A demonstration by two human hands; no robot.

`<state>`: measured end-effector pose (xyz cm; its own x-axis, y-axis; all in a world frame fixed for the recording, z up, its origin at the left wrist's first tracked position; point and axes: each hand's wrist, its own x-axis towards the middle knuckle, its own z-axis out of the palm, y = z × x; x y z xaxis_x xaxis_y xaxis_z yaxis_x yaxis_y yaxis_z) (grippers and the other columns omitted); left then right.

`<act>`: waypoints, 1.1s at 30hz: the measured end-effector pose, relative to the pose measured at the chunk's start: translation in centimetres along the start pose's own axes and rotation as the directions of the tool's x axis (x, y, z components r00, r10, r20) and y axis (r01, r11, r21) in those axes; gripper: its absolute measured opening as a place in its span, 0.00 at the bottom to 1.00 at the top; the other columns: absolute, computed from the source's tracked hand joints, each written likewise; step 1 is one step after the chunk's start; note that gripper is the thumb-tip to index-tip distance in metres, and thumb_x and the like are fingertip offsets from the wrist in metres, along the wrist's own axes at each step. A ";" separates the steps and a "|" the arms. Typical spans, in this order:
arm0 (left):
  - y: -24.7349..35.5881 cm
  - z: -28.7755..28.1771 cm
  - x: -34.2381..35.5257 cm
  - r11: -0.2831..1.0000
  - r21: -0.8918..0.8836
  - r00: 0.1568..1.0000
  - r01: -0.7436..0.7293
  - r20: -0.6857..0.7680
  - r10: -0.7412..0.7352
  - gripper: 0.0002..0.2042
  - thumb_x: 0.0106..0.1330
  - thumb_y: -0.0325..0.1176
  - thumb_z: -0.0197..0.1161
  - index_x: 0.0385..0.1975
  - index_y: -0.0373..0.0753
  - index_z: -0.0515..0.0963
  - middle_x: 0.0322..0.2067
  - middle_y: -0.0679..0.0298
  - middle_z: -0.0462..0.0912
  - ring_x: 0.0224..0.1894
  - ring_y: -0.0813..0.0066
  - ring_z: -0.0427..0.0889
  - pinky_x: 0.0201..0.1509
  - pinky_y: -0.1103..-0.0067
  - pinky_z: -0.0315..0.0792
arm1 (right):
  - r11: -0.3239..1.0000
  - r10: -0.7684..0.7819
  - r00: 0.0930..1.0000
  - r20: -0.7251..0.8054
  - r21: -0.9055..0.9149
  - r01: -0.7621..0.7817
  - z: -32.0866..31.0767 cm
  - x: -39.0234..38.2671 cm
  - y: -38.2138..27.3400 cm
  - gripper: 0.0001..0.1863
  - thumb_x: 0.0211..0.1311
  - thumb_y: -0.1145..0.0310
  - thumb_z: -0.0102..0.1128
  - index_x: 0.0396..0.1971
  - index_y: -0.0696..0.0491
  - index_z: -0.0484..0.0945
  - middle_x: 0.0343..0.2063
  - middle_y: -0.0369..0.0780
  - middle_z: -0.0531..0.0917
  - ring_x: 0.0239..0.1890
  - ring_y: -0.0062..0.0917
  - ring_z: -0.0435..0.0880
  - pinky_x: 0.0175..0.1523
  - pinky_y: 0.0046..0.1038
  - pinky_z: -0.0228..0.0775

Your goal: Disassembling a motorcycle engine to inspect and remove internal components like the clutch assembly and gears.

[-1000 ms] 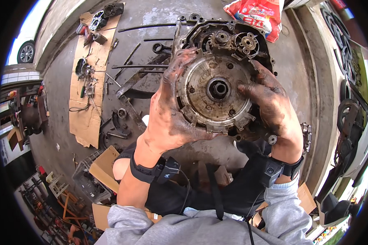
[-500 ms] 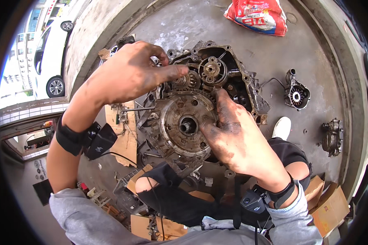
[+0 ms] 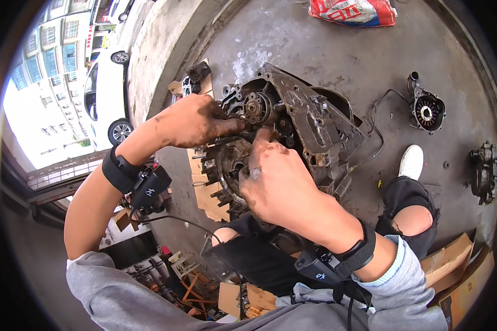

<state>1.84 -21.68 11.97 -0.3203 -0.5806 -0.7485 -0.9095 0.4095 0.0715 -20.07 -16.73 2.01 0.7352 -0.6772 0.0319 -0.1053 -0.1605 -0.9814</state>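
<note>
and here's the big one, the engine casing (image 3: 323, 124), tilted ahead of your knees, its side open to you: partly apart, you'd judge, with the outer cover off and inner parts left in place. your left hand (image 3: 190, 121) reaches over the casing's left side, thumb stretched toward the gears, other fingers hidden, so you can't tell how that grip stands. your right hand (image 3: 281, 179) is down at the drum (image 3: 225, 165), thumb by its face, fingers dipping toward its upper edge; whether that grip has closed on anything, you can't tell either. the drum sits inside the casing, and so does the round pump-like part (image 3: 255, 107) just above. off to your right on the floor, a ring-centred cover (image 3: 425, 120) and a dark casting (image 3: 484, 172) lie detached, and a small loose ring (image 3: 446, 164) lies between them. now the writing: bold printing across the red-and-white bag (image 3: 352, 12) up top, cut off by the frame, then one small pale character on each wrist camera (image 3: 151, 187); on the metal parts, you get no readable label.
</note>
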 end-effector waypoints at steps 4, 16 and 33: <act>0.6 -0.4 -0.4 0.994 0.108 0.999 -0.021 -0.025 0.024 0.16 0.68 0.37 0.59 0.55 0.55 0.82 0.21 0.53 0.78 0.24 0.53 0.80 0.28 0.63 0.73 | 1.000 0.012 1.000 -0.007 0.019 -0.012 -0.3 -0.1 -0.1 0.25 0.50 0.65 0.70 0.40 0.71 0.75 0.32 0.56 0.84 0.36 0.48 0.87 0.43 0.40 0.82; 0.3 0.5 -0.4 0.994 0.059 0.989 -0.089 -0.112 0.095 0.13 0.67 0.36 0.59 0.49 0.51 0.83 0.20 0.51 0.77 0.24 0.52 0.81 0.26 0.62 0.72 | 0.997 0.008 1.000 0.002 -0.072 -0.008 -0.2 -0.4 -0.5 0.37 0.49 0.66 0.70 0.52 0.78 0.66 0.35 0.57 0.84 0.36 0.48 0.87 0.43 0.40 0.82; 1.1 -0.1 -1.5 0.954 0.278 0.977 -0.116 -0.143 0.160 0.18 0.68 0.34 0.60 0.56 0.55 0.82 0.21 0.57 0.74 0.25 0.56 0.80 0.29 0.65 0.74 | 1.000 0.010 1.000 -0.010 0.018 -0.010 -0.4 -0.1 -0.2 0.31 0.48 0.67 0.70 0.46 0.75 0.70 0.33 0.57 0.84 0.35 0.49 0.87 0.41 0.40 0.82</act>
<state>1.30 -20.46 13.22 -0.4967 -0.6022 -0.6250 -0.7565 0.6533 -0.0284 -20.33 -16.92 2.25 0.7273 -0.6859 0.0236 -0.1006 -0.1405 -0.9850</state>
